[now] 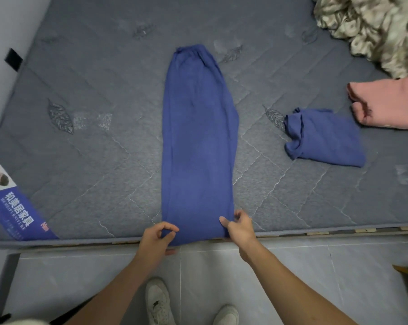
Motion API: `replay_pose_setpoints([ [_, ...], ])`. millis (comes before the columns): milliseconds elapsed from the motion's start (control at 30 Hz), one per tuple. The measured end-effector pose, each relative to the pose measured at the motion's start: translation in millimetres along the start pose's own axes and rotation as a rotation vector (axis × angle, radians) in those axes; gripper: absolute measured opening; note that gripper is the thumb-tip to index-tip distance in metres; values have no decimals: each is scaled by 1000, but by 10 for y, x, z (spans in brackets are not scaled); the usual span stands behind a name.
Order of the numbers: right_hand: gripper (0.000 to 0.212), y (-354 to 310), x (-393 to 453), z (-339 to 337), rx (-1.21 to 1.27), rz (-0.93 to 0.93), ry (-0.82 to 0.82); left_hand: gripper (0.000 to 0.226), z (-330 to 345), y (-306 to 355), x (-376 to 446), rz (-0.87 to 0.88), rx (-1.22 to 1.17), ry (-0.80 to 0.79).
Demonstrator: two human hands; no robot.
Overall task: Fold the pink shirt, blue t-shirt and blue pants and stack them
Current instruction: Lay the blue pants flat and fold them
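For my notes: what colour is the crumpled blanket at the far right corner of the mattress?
The blanket is cream with olive-brown blotches, seen in the head view.

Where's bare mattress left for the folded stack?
Widest bare patch: left of the blue pants, out to the wall and the label. A narrower strip lies between the pants and blue t-shirt. Crowded far right: t-shirt, pink shirt, patterned blanket. Left hand and right hand pinch the pants' hem.
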State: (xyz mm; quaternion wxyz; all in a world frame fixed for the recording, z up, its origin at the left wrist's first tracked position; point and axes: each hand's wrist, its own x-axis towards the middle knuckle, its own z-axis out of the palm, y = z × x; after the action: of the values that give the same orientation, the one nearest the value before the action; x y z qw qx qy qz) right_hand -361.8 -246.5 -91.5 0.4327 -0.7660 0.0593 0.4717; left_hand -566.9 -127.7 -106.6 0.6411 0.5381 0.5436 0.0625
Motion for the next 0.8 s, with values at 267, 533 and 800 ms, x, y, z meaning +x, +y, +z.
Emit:
replay_pose_setpoints([
  [267, 11, -395, -380, -385, 10, 152, -167, 23, 39, 528, -416, -119, -21, -55],
  [533, 8, -1088, 31, -397, 105, 60, -101, 13, 269, 1286, 214, -56, -147, 16],
  [800, 29, -1626, 732, -98, 131, 35, 0, 7, 274, 1653, 1087, -79, -175, -22],
])
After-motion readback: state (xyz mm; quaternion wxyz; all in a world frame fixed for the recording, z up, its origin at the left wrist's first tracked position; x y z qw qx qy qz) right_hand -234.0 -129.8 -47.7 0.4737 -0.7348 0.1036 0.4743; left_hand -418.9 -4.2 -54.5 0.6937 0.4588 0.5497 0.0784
